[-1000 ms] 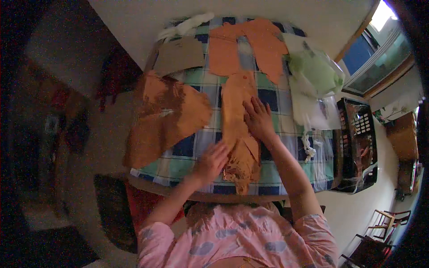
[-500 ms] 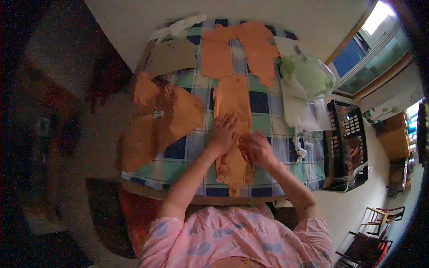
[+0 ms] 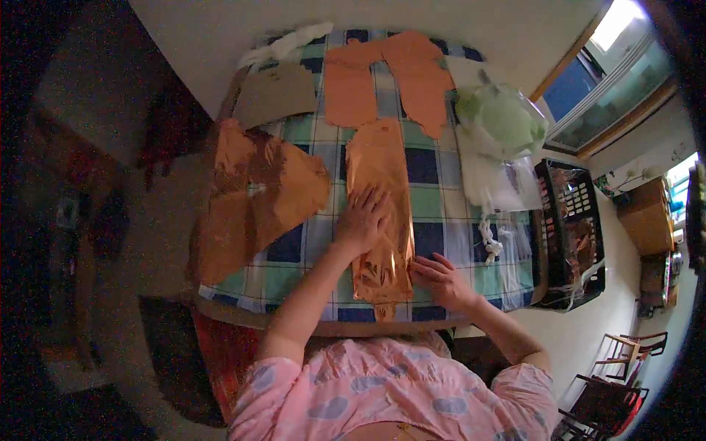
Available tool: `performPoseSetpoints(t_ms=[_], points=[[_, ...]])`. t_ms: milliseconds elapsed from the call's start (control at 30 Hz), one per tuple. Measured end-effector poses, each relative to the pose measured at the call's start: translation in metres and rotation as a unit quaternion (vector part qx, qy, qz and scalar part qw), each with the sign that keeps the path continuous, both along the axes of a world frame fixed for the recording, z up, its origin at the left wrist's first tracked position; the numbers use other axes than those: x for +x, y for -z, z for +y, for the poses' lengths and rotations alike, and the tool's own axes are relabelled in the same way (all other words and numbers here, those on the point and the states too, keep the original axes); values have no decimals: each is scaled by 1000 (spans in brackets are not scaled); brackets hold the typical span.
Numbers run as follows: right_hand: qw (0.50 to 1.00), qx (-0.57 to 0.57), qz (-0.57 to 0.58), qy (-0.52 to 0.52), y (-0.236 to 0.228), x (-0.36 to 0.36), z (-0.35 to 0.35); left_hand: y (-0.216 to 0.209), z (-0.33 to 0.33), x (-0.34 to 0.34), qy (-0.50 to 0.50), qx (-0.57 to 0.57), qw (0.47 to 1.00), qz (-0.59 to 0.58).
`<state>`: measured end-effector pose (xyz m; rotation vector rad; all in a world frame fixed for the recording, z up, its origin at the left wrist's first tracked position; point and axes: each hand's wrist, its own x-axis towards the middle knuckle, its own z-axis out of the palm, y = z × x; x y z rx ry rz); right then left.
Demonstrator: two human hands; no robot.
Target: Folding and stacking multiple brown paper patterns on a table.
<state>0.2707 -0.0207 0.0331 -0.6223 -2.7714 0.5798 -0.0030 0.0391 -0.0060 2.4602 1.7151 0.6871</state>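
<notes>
Nearest, the right hand (image 3: 445, 283) met the edge of one long copper foil strip (image 3: 379, 158) at the center of the tabletop (image 3: 250, 283), though whether its fingers pinched could not be told. The left hand (image 3: 364, 220) lay farther up, fingers loose and flat upon it, apparently smoothing; the next move seemed to call for even pressure over the creased near end. Leftward and beyond sat one broad copper piece (image 3: 298, 187), one brown sheet (image 3: 279, 95) and one orange arched piece (image 3: 353, 88).
</notes>
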Motion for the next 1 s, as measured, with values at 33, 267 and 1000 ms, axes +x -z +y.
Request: performPoseSetpoints(t_ms=[33, 267, 1000], points=[[1000, 2, -7, -2, 0, -2, 0, 0, -1, 0, 2, 0, 1000, 9], [995, 11, 86, 53, 0, -2, 14, 9, -3, 2, -16, 15, 1000, -12], [985, 89, 53, 136, 30, -52, 61, 17, -2, 5, -14, -12, 1000, 4]])
